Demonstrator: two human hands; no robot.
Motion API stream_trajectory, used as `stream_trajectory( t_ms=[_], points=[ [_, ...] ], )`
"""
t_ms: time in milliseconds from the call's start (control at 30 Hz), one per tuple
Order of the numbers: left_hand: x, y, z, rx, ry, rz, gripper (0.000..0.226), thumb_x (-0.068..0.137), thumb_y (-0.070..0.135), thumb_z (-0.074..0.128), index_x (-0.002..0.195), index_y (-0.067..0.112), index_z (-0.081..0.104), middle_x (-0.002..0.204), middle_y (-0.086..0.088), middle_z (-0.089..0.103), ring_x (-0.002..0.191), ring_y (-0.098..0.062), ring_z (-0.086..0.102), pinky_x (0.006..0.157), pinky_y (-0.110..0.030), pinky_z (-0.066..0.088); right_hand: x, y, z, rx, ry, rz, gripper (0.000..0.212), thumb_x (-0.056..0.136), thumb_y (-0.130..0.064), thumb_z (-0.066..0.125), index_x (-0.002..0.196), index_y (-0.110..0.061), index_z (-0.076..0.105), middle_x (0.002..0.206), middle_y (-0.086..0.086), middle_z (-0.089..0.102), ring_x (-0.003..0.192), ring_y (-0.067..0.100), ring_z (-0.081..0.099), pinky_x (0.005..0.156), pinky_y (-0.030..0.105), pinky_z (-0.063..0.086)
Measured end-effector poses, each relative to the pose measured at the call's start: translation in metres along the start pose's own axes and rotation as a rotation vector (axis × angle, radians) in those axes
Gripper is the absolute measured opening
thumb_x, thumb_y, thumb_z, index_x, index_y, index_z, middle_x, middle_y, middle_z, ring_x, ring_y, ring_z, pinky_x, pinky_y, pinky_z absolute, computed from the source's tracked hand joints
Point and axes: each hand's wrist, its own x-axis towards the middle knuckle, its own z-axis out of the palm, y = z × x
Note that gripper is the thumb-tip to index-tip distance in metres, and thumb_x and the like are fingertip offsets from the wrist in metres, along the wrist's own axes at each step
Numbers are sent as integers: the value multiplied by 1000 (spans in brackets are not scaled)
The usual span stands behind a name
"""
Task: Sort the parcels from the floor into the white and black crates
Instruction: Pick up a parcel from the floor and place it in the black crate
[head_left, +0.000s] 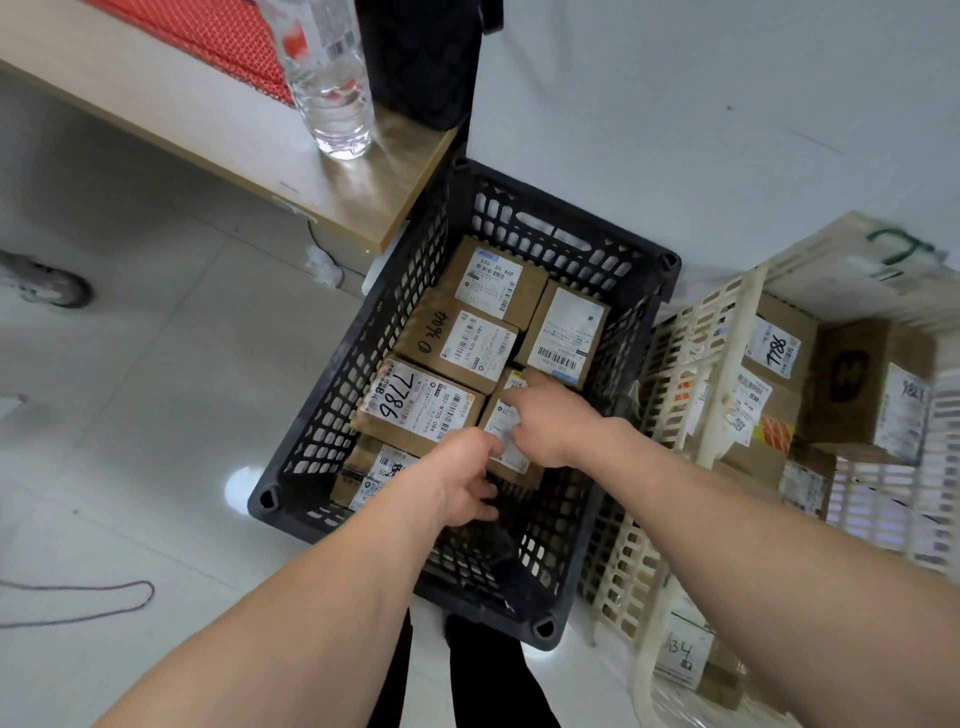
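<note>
The left hand curls its fingers round the near edge of a small brown cardboard parcel. The right hand lays nearly straight fingers on its papery white label. It sits in the black crate, a plastic lattice, among square boxes. The slatted white crate stands to the right.

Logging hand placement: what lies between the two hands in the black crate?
In the head view, a white-labelled brown parcel lies between the left hand and the right hand; both touch it.
</note>
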Motion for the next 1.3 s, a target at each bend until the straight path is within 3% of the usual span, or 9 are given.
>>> stream_trajectory(
  t_ms=[200,333,467,600,767,933,1100,1233,1300],
  points=[
    [-27,13,-19,56,-56,48,57,99,11,47,153,10,31,156,-19,36,145,-38,35,112,-62,32,-17,-10,-12,12,42,12,53,96,-19,50,149,-20,48,146,11,40,136,34,42,108,42,45],
    [-61,26,-32,242,-77,141,21,102,25,48,120,18,54,151,-10,47,127,-29,48,108,-52,37,-31,-23,-20,21,74,10,50,97,-19,49,147,-16,50,146,12,42,136,34,43,110,42,43],
    [-87,36,-50,448,26,311,53,99,43,52,147,22,46,151,-4,47,135,-27,45,103,-47,37,-42,-40,-31,67,128,18,44,100,-29,49,142,-15,54,147,11,46,130,32,51,107,44,46],
    [-117,39,-70,498,105,471,50,97,47,55,142,24,56,143,0,54,125,-24,51,98,-43,42,-59,-65,-46,169,215,-11,56,103,-47,45,151,-19,48,154,8,47,137,27,48,110,43,43],
    [-159,32,-97,489,216,718,37,98,45,56,124,21,69,126,2,66,118,-18,59,104,-38,45,-85,-104,-63,376,358,-166,51,104,-53,41,136,-19,62,139,1,63,127,21,56,104,39,44],
    [-202,5,-122,390,400,863,31,99,37,58,118,17,71,115,6,67,110,-10,58,96,-27,41,-104,-141,-72,428,380,-376,49,107,-51,39,134,-19,65,131,0,67,121,20,59,102,38,45],
    [-243,-38,-144,285,590,937,28,99,29,61,117,11,72,111,6,67,109,-8,58,89,-18,37,-135,-176,-73,431,372,-569,51,107,-52,38,127,-17,68,123,0,69,116,20,60,103,40,45],
    [-277,-78,-160,170,718,969,26,99,24,62,116,7,72,111,0,68,107,-10,58,87,-19,39,-166,-207,-66,422,355,-728,59,89,-73,31,102,-29,67,97,-12,65,99,15,59,92,37,45],
    [-294,-102,-169,100,765,971,25,99,22,62,116,7,71,109,0,67,105,-10,58,84,-17,40,-180,-224,-57,406,331,-791,55,95,-67,38,113,-25,69,109,-6,70,107,17,61,97,39,46]
  ],
)
